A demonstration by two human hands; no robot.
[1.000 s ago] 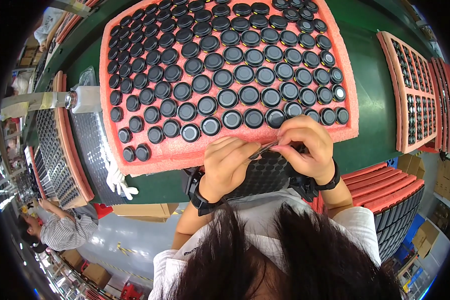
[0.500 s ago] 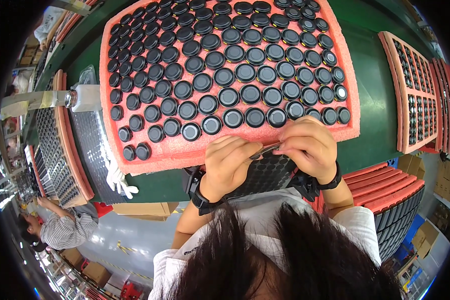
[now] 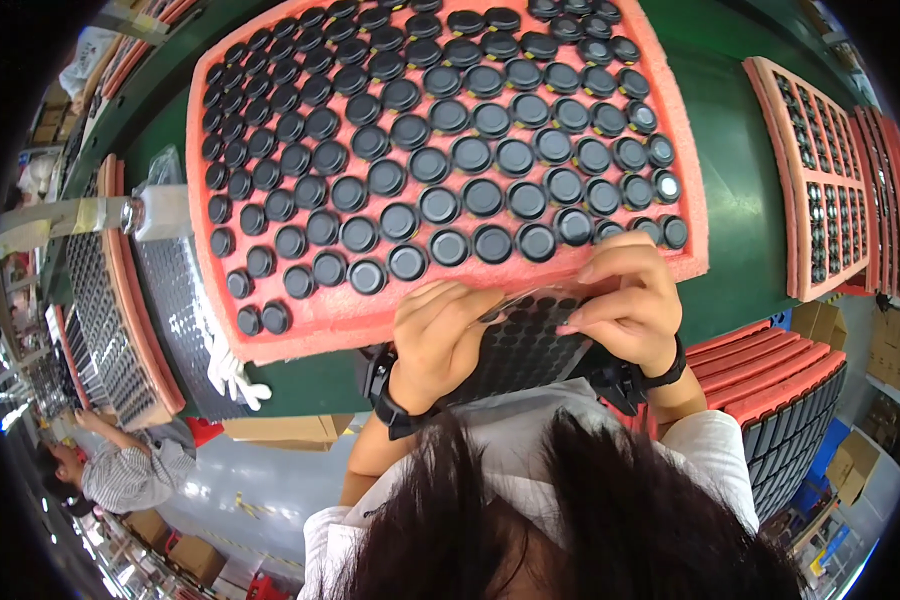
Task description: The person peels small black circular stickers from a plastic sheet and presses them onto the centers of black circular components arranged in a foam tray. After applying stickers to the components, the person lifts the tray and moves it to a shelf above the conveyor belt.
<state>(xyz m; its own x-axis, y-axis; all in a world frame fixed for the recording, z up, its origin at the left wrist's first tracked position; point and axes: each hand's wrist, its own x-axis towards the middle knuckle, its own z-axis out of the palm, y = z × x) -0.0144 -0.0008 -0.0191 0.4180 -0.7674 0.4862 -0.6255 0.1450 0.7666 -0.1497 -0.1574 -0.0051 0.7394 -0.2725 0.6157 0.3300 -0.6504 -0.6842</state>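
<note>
A sheet of black round stickers [image 3: 515,352] hangs between my hands at the near edge of the pink foam tray [image 3: 320,335]. With curled fingers, my left hand [image 3: 440,340] pinches its upper left edge. My right hand [image 3: 630,300] is closed at the upper right corner, the thumb lying over the dots and the fingers bent around the edge. Whether a loose sticker is between those fingertips is too small to tell. Just beyond my hands, rows of round black caps [image 3: 492,243] fill the tray. One cap [image 3: 667,186] at the right looks paler on top.
The tray lies on a green table [image 3: 725,200]. White gloves [image 3: 232,375] and a bottle [image 3: 165,212] are at its left. Filled foam trays [image 3: 830,190] stand at the right, with a stack of red-edged trays [image 3: 770,385] beside me. A person in stripes [image 3: 135,470] works at the far left.
My hands have drawn slightly apart along the sheet's upper edge, and more of the dots shows between them. The view has shifted a little, so the tray appears further left.
</note>
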